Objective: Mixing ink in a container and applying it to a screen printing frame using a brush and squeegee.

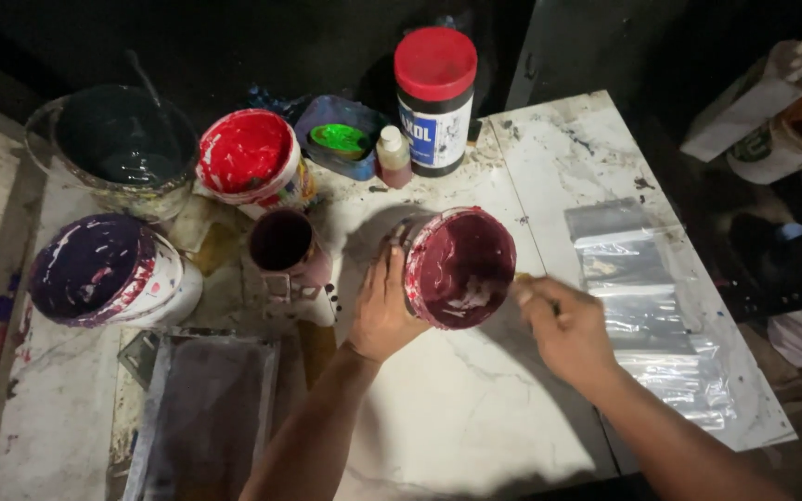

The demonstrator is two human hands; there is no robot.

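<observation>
My left hand (381, 311) grips the side of a white tub of dark maroon paint (461, 267), tilting it so its mouth faces me. My right hand (563, 325) is closed around a thin stick or tool at the tub's right rim; the tool's tip is blurred and mostly hidden. Both hands work over a white marble-like tabletop (457, 408).
Tubs stand at the left: purple (95, 269), red (248, 158), a dark bucket (122, 148), a small maroon cup (282, 243). Behind are a green-paint tray (341, 139), a small bottle (394, 156), a red-lidded jar (435, 97). Clear plastic bags (647, 306) lie right; a framed screen (206, 408) front left.
</observation>
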